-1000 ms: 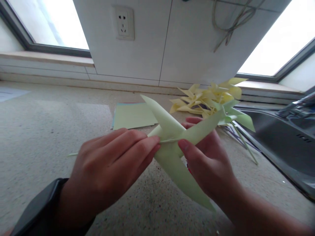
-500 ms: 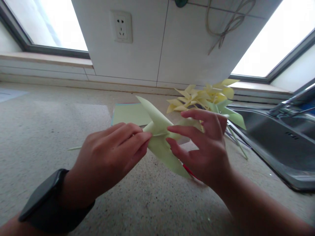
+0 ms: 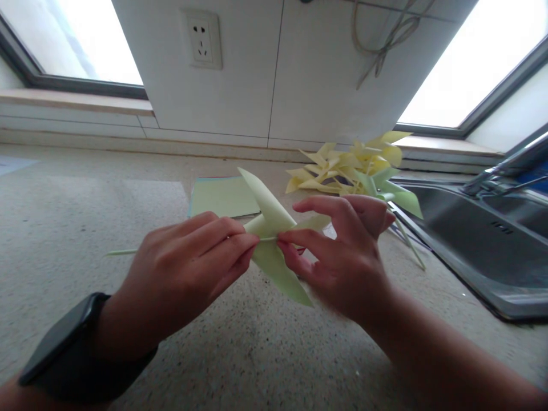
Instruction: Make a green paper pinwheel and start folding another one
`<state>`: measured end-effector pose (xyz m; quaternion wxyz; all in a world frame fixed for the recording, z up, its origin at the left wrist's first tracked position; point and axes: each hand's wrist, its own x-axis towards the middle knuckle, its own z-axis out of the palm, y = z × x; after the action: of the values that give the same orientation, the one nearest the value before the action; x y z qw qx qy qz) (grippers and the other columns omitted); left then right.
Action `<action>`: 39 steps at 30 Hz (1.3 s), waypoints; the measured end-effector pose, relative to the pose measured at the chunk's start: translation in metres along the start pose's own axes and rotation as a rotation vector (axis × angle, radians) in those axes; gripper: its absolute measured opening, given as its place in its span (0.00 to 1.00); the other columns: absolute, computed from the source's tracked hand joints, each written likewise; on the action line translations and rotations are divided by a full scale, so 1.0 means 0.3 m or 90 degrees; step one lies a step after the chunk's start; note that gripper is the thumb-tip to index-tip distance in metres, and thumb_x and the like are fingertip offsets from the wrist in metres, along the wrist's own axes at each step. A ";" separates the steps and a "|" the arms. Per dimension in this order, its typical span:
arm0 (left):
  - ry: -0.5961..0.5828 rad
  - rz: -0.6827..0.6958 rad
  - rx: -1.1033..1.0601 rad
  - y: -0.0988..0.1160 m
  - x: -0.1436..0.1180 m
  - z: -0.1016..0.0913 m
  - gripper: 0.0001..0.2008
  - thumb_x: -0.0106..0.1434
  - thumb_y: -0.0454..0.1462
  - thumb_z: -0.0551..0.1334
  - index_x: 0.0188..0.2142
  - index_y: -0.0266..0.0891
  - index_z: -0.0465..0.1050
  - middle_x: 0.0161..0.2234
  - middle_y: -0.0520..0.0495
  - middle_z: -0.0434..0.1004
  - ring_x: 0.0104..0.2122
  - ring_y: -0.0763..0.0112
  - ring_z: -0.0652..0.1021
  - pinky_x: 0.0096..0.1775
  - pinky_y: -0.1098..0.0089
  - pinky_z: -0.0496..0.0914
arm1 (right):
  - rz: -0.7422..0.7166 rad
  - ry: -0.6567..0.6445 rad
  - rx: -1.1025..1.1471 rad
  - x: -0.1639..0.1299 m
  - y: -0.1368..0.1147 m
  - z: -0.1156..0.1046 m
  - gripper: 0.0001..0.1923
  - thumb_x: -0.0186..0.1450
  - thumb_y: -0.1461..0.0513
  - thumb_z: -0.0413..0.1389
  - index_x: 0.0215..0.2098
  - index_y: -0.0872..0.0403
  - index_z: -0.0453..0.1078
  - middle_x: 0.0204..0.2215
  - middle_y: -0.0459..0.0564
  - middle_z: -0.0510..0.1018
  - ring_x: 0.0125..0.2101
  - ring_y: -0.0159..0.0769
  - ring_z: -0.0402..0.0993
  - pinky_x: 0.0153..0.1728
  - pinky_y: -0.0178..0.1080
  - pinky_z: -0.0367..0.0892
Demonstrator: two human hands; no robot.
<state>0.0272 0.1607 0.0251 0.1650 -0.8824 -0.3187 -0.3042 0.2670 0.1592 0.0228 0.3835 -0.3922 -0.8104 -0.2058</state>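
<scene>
A pale green paper pinwheel (image 3: pixel 280 274) is held up over the counter, its folded blades spread between my hands. My left hand (image 3: pixel 192 260), with a dark watch on its wrist, is closed around the thin green stick (image 3: pixel 121 252), which pokes out to the left behind it. At the pinwheel's middle, my right hand (image 3: pixel 342 245) pinches the stick's end between thumb and index finger, the other fingers raised. Something small and red shows partly behind the right fingertips; I cannot make out what it is.
A stack of coloured paper (image 3: pixel 222 194) lies behind my hands. Several yellow pinwheels (image 3: pixel 334 168) and a green pinwheel (image 3: pixel 385 188) rest near the wall at the right. A steel sink (image 3: pixel 454 228) is beyond them. The speckled counter (image 3: pixel 85 211) meets a tiled wall with a socket (image 3: pixel 202 40).
My right thumb and index finger have moved left and closed at the stick's end, where they were apart before. The view has shifted slightly.
</scene>
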 end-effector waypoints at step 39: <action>0.002 -0.042 -0.028 -0.034 0.000 0.004 0.10 0.71 0.37 0.60 0.50 0.41 0.75 0.42 0.47 0.81 0.39 0.65 0.80 0.42 0.63 0.75 | -0.022 -0.097 0.221 0.021 0.043 -0.008 0.26 0.52 0.67 0.59 0.50 0.47 0.68 0.46 0.47 0.79 0.45 0.46 0.69 0.48 0.51 0.59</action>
<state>0.0209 0.1688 0.0253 0.1359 -0.8745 -0.3404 -0.3176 0.2758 0.1684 0.0296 0.3792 -0.3202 -0.8672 -0.0391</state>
